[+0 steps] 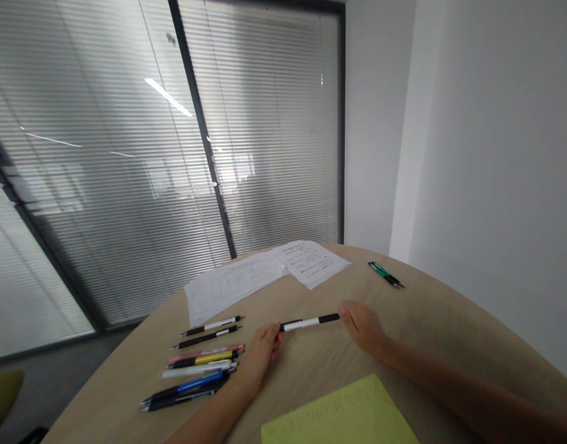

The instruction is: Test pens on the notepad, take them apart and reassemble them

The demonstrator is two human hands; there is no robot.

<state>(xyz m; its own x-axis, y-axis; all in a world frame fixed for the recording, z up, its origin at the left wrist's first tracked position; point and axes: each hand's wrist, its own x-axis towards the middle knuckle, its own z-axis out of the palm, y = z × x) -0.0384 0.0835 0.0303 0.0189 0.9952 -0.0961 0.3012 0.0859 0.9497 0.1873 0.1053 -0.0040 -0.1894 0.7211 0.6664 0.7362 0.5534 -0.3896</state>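
A white pen with black ends is stretched between my two hands above the table. My left hand pinches its clip end, fingers closed. At the other end, by the black grip, my right hand is closed on it; the tip is hidden in the fingers. Left of my left hand lie several pens: a white and black pen, a black pen, a yellow and black pen, a white pen and a blue and black pen.
Printed sheets lie at the far edge, with another sheet overlapping them. Two green and black pens rest at the far right. A yellow paper is at the near edge. Beyond the table are blinds and a wall.
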